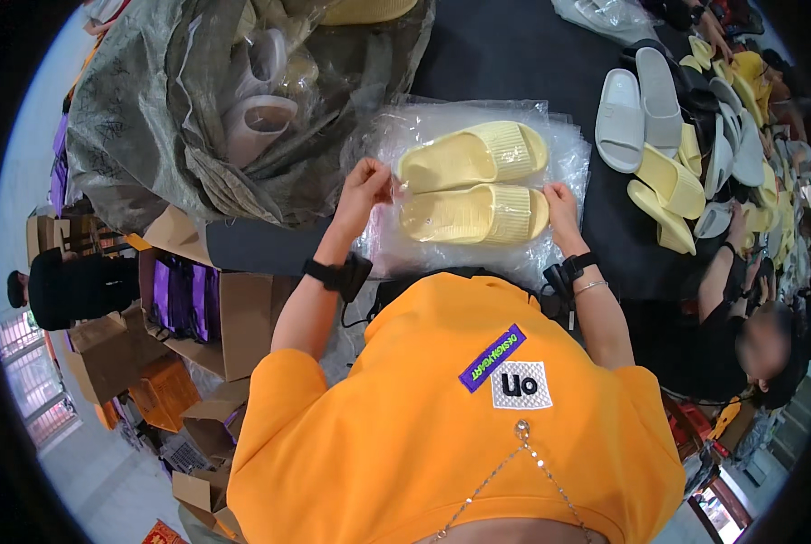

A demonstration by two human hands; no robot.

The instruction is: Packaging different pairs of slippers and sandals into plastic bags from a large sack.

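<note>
A pair of pale yellow slippers (pixel 474 156) lies side by side, toes to the right, on a stack of clear plastic bags (pixel 564 150). Whether the pair is inside the top bag or only on it, I cannot tell. At the heel end, my left hand (pixel 365 189) is closed, its fingertips pinching the plastic's left edge. Beside the toes, my right hand (pixel 563 214) has its fingers curled together at the bag's right side, close against the nearer slipper. Both wrists wear black strapped devices.
A big grey-green woven sack (pixel 142 118) with wrapped slippers stands at the left. White, grey and yellow slippers (pixel 620 122) are heaped on the dark table (pixel 487 54) at the right, where a co-worker (pixel 732 335) sits. Open cardboard boxes (pixel 247 317) stand left of me.
</note>
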